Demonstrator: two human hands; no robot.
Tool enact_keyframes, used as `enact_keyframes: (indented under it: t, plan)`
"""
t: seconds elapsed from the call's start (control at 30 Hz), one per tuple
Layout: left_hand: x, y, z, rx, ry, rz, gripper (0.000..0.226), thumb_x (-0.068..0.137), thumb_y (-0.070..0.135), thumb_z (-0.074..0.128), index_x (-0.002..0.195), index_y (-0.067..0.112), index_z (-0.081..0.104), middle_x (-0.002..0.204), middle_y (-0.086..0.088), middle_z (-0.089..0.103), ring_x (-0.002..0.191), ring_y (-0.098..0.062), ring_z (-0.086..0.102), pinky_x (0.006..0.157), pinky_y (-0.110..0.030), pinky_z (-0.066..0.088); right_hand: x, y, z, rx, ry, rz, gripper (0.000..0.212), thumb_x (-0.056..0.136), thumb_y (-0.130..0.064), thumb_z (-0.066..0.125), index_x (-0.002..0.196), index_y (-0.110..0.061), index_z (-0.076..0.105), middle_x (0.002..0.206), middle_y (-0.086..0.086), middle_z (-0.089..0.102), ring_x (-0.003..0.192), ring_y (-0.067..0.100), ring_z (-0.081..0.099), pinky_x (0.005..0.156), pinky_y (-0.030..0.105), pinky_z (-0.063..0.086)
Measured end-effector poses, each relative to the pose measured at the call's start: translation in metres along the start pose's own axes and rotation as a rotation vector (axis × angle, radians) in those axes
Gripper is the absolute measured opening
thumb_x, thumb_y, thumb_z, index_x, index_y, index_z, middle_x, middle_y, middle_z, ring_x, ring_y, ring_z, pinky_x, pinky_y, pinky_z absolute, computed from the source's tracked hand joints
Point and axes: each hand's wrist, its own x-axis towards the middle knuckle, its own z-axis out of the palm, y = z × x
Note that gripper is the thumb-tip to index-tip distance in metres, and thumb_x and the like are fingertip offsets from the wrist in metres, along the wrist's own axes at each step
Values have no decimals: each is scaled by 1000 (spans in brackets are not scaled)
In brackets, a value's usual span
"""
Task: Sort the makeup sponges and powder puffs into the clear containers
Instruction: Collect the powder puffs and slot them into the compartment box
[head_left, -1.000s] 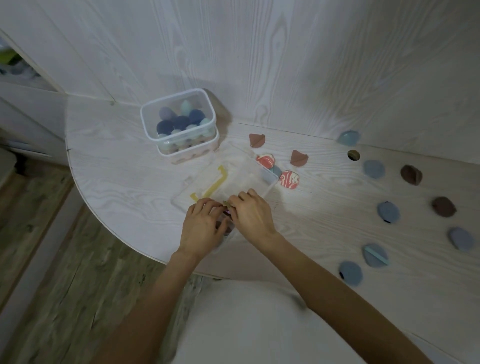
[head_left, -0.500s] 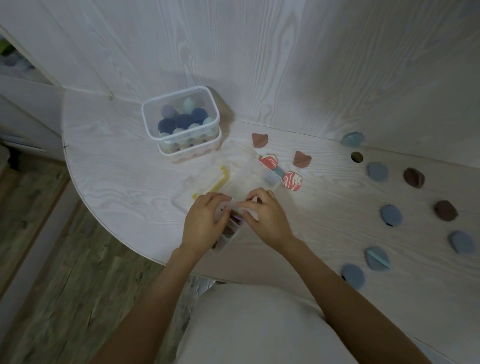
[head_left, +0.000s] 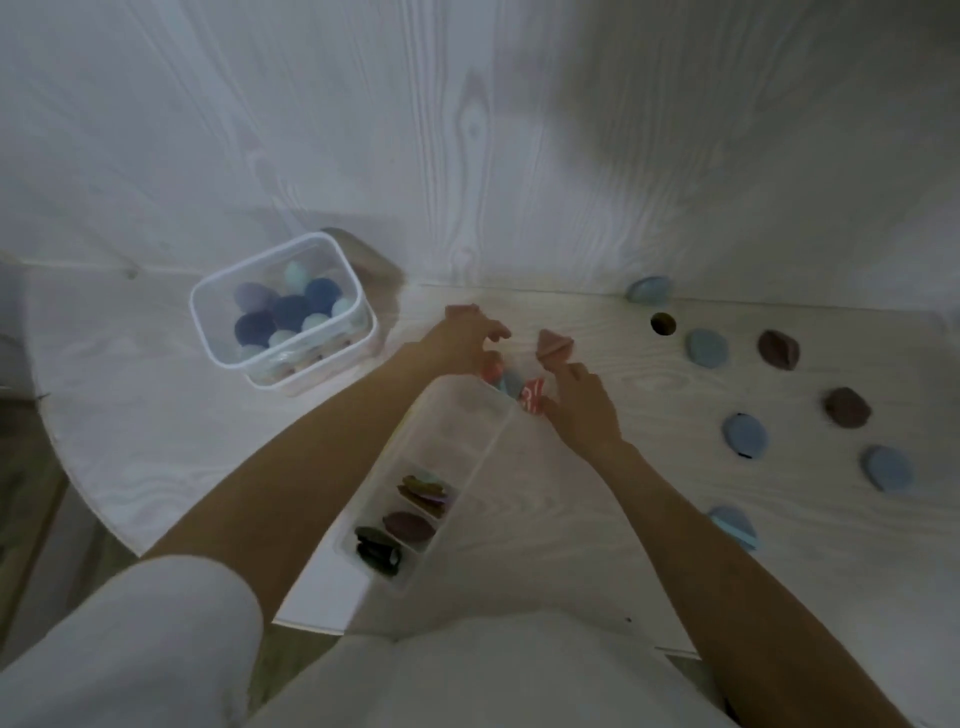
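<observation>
A long clear divided container (head_left: 467, 415) lies in front of me with several dark puffs (head_left: 408, 525) in its near compartments. Beyond its far end lie red-and-white patterned puffs (head_left: 532, 397), partly hidden by my hands, and a brown triangular puff (head_left: 553, 345). My left hand (head_left: 467, 332) reaches past the container's far end with fingers loosely spread, holding nothing that I can see. My right hand (head_left: 582, 402) hovers beside the patterned puffs, fingers pointing at the brown triangular puff, holding nothing. Two stacked clear tubs (head_left: 283, 312) at the back left hold blue and teal sponges.
Blue round puffs (head_left: 706, 348) (head_left: 745, 436) (head_left: 888, 467) and brown puffs (head_left: 778, 349) (head_left: 847, 408) are scattered over the right side of the white table (head_left: 130, 415). A cable hole (head_left: 663, 323) sits near the wall. The table's curved edge runs at the left.
Both hands have left the near end of the divided container and moved forward to the puffs beyond its far end. The camera has moved closer and lower.
</observation>
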Motion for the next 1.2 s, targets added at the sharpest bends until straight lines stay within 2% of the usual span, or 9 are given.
enact_keyframes:
  t: [0.13,0.3,0.43,0.53,0.63,0.77,0.93,1.1,1.2]
  plan:
    - [28,-10,16,325,-151,30,43,89,24,54,131,16,51,127,-12,55,117,-27,46,106,-32,21,3,-4,13,-108,10,20,40,92,-15,52,131,-13,45,125,14,46,111,30,46,84,38,42]
    - [26,-9,7,245,-78,56,30,82,28,66,109,16,63,110,-9,53,111,-25,45,84,-34,39,-6,-3,14,117,218,19,20,86,-16,59,106,-14,61,106,9,56,86,26,57,66,33,44]
    - [-27,0,-8,15,231,180,16,85,27,65,97,17,66,102,-5,56,98,-20,53,78,-34,46,-31,-3,8,352,429,21,11,85,-14,64,95,-13,64,95,4,61,75,15,58,63,27,47]
    - [-95,2,6,-40,487,223,12,85,24,64,95,18,68,101,-1,58,91,-12,51,75,-20,40,-57,-5,-1,567,428,27,12,87,-12,63,98,-14,62,94,0,63,73,7,56,62,10,43]
    - [-145,-5,37,-68,549,127,10,84,18,67,94,18,69,97,-2,59,83,-11,53,72,-18,44,-77,-12,-10,705,397,8,10,88,-14,63,97,-17,61,92,-4,64,76,3,58,63,7,44]
    - [-159,-13,67,21,553,76,11,79,10,73,88,16,72,89,-5,64,76,-20,59,68,-18,40,-90,-29,-16,782,384,-60,7,88,-16,64,93,-19,61,90,-6,65,75,3,60,63,8,44]
    - [-152,-23,67,97,427,138,12,77,9,69,87,15,75,88,-5,68,68,-22,65,64,-25,50,-96,-46,-14,761,341,-166,8,86,-14,65,94,-16,64,89,-4,66,75,8,60,62,16,48]
    - [-150,-28,66,217,313,171,23,84,20,49,94,19,70,89,0,70,68,-21,65,75,-28,46,-101,-55,-5,715,336,-242,11,84,-11,67,94,-13,65,90,-3,67,72,7,61,62,18,49]
    - [-151,-27,64,247,282,190,16,84,20,53,88,20,68,84,4,71,69,-19,66,82,-29,46,-100,-64,7,676,266,-229,11,82,-19,71,90,-14,65,83,-4,67,68,6,61,60,14,47]
